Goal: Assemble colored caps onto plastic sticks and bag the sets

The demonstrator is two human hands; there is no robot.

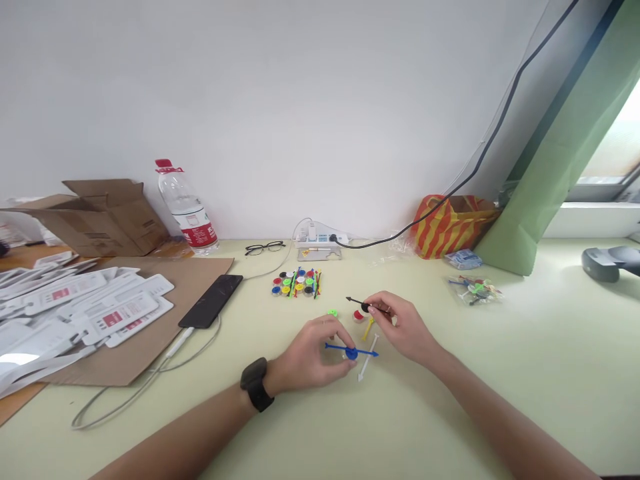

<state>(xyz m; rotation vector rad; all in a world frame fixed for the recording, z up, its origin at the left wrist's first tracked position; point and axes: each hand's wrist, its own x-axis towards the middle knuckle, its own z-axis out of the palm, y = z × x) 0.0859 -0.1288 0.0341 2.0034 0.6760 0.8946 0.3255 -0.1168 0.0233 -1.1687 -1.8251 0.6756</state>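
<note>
My left hand [320,352], with a black watch on its wrist, pinches a blue arrow spinner [351,353] by its round base between thumb and finger. My right hand [400,323] holds a black arrow spinner [366,307] between thumb and fingertips, its point toward the left. Close by on the table lie a white arrow [369,358], a yellow arrow [368,329], a red round piece [358,316] and a green piece [333,313]. Farther back, several coloured round pieces [299,285] stand in rows beside coloured arrows [318,283].
At left, white tags [120,313] lie on cardboard [200,277] near a phone [211,301]. A carton [110,220], water bottle [190,213], glasses [265,248], power strip [320,240] and striped bag [435,230] line the wall. A plastic bag of spinners [476,291] lies right.
</note>
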